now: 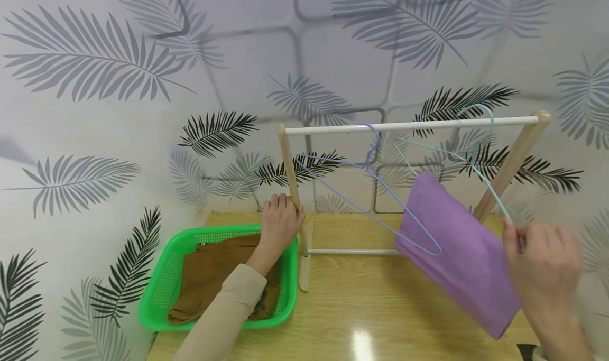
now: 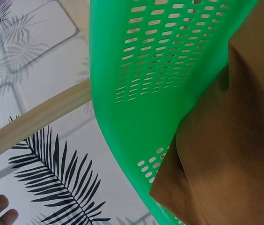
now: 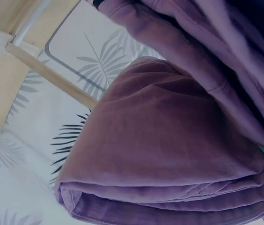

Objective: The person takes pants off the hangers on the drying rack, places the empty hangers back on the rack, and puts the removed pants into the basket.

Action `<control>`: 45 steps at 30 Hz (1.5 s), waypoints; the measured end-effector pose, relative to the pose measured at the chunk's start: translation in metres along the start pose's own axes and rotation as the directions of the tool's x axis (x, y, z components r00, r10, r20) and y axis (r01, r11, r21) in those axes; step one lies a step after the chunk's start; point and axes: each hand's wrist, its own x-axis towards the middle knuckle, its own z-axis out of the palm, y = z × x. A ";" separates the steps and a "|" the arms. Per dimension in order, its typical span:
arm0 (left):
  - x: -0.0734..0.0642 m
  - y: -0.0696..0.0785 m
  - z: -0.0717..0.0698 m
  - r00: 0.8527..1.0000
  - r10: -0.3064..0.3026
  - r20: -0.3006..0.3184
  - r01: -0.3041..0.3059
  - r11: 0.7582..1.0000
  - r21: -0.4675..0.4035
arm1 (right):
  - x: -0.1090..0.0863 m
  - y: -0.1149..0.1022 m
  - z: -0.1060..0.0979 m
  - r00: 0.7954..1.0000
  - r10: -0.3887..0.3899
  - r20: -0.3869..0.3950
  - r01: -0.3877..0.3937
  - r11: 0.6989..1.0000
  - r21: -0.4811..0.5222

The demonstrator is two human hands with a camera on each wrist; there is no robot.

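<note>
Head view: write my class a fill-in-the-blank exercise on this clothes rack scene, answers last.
The green perforated plastic basket holds ____ fabric.
The left hand grips an upright post of pale ____.
The right hand holds a thin mint-green hanger bearing ____ cloth.
A thin blue hanger hooks over the ____ top rail.
Answers: brown; wood; purple; white

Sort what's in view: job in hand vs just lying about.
In the job:
purple cloth, on the hanger
mint hanger, in the right grip
rack, its post in the left grip

Apparently idle:
blue hanger, bare
green basket
brown cloth inside it
</note>
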 end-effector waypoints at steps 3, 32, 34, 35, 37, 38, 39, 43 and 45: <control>-0.001 -0.001 0.001 1.000 -0.003 -0.002 0.003 1.000 -0.006 | -0.005 -0.003 0.001 1.000 0.013 -0.022 -0.013 1.000 0.009; -0.031 0.059 -0.056 0.878 -0.338 0.340 0.479 0.612 -0.630 | -0.048 -0.031 0.002 0.955 0.275 -0.113 -0.252 0.950 0.184; -0.035 0.068 -0.054 0.863 -0.335 0.377 0.504 0.528 -0.684 | -0.050 -0.033 0.002 0.948 0.297 -0.118 -0.271 0.942 0.196; -0.037 0.072 -0.053 0.854 -0.335 0.399 0.518 0.474 -0.712 | -0.051 -0.034 0.002 0.945 0.306 -0.118 -0.280 0.939 0.201; -0.040 0.080 -0.050 0.826 -0.341 0.448 0.555 0.358 -0.751 | -0.052 -0.036 0.002 0.939 0.322 -0.122 -0.293 0.933 0.208; -0.041 0.084 -0.048 0.812 -0.344 0.472 0.571 0.295 -0.766 | -0.053 -0.036 0.002 0.937 0.327 -0.121 -0.298 0.932 0.208; -0.042 0.088 -0.046 0.792 -0.345 0.503 0.591 0.232 -0.772 | -0.053 -0.037 0.002 0.935 0.334 -0.118 -0.305 0.928 0.212; -0.046 0.106 -0.042 0.712 -0.295 0.638 0.663 -0.020 -0.749 | -0.056 -0.041 0.002 0.928 0.363 -0.086 -0.337 0.915 0.220; -0.049 0.116 -0.041 0.678 -0.237 0.696 0.691 -0.117 -0.713 | -0.058 -0.043 0.002 0.922 0.379 -0.078 -0.353 0.908 0.227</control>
